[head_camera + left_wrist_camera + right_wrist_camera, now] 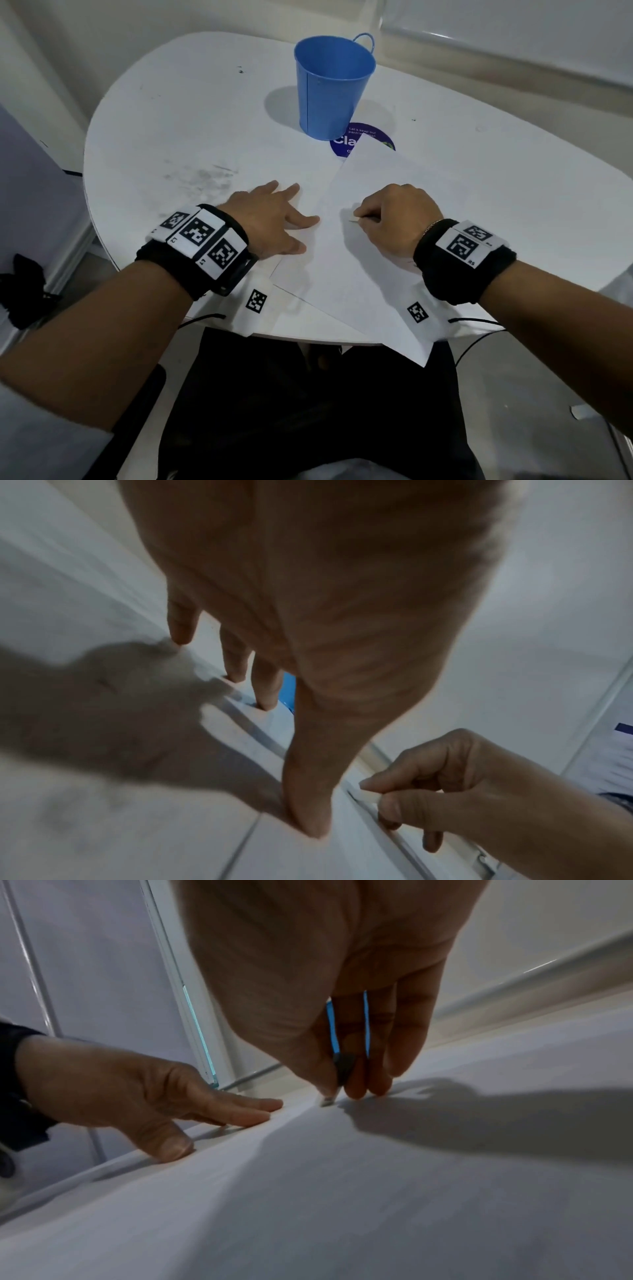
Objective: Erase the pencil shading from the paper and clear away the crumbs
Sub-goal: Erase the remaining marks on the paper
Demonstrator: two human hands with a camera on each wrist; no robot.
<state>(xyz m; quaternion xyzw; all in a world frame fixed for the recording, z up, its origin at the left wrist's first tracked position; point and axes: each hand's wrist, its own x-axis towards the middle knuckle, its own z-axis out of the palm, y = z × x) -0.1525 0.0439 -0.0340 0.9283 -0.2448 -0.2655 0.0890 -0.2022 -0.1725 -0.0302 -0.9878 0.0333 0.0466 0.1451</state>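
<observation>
A white sheet of paper lies askew on the white table, one corner hanging over the near edge. My right hand pinches a small pale eraser between thumb and fingers, its tip down on the sheet's left part. The right wrist view shows the eraser touching the paper; the left wrist view shows the eraser in that pinch. My left hand lies flat with straight fingers just left of the sheet's edge. I cannot make out shading or crumbs on the paper.
A blue metal bucket stands upright behind the paper, next to a round purple sticker. A second sheet with two black-and-white tags lies under the top one. Grey smudges mark the table's left part.
</observation>
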